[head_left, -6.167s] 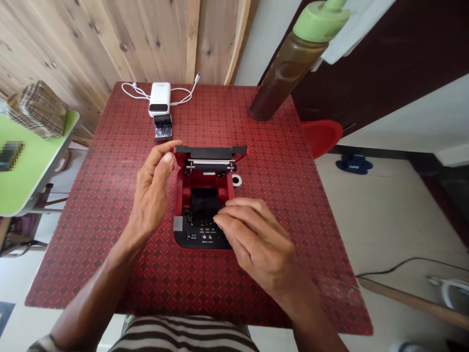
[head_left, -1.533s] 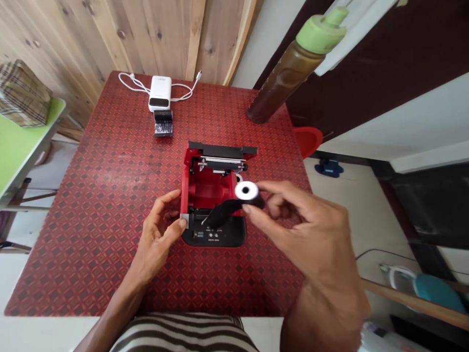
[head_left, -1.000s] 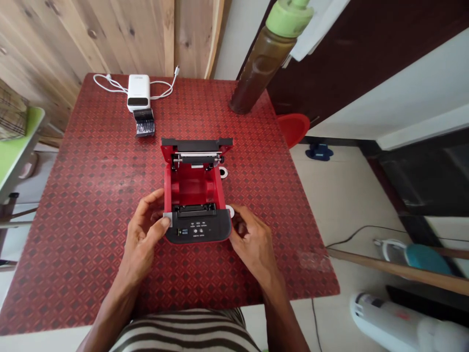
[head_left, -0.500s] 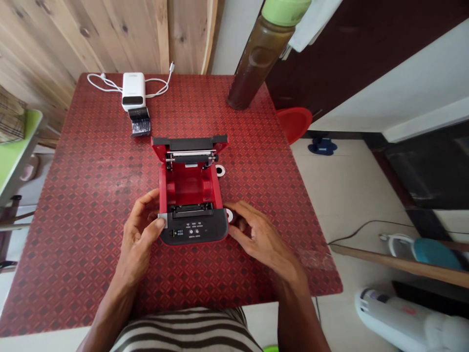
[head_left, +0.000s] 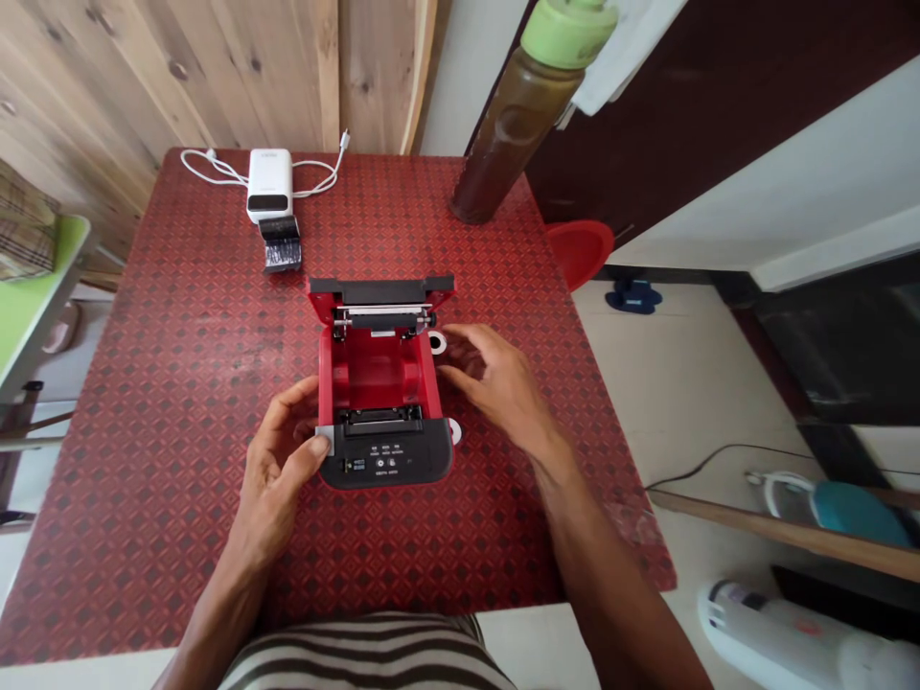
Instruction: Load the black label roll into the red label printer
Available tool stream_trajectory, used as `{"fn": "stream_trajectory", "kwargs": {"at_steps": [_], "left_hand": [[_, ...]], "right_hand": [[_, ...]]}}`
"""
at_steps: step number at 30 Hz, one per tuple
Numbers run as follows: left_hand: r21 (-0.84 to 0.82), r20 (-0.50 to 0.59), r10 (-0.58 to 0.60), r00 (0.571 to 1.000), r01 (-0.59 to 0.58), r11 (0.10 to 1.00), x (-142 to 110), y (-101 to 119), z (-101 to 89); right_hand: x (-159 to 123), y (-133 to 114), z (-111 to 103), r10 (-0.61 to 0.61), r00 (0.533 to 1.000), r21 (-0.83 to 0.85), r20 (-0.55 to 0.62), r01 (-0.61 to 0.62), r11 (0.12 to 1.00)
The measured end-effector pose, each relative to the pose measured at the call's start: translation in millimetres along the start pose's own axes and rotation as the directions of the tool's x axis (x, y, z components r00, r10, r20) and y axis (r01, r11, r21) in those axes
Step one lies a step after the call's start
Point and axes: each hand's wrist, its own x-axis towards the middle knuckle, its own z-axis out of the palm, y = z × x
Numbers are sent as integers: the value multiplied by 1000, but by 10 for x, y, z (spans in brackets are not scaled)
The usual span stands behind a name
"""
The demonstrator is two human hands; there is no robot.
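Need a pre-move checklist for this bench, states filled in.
1. Lid of the boxy red-and-black plastic printer raised: ok.
2. Left hand at the printer's front-left corner, thumb on its grey patch: ok.
3. Red plastic bay floor in view: ok.
4. Right hand gripping the rear white-ringed black-centred roll: not ok; thumb and forefinger stand apart near it.
5. Front white-ringed roll apart from printer: cannot tell; partly hidden.
6. Tall brown bottle with green top away from both hands: ok.
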Motion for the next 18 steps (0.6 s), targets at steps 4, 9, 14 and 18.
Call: {"fn": "stream_trajectory", "kwargs": {"at_steps": [4,9,14,18], "left_hand": [[-2,13,-16,1000,16,1000,-4,2,-4],[10,7,-4,1000,4,1000,-3,17,4],[6,-5,-12,1000,12,1000,-9,27,15],[25,-21,-4,1000,5,1000,-10,30,21]], "right_hand": [[164,52,245,-31,999,46,-9,31,998],[81,106,167,44,989,104,-142,-29,994],[-143,-29,-248,171,960,353,-222,-84,932],[-357,-337,-472,189,979,693,-79,-82,716]]}}
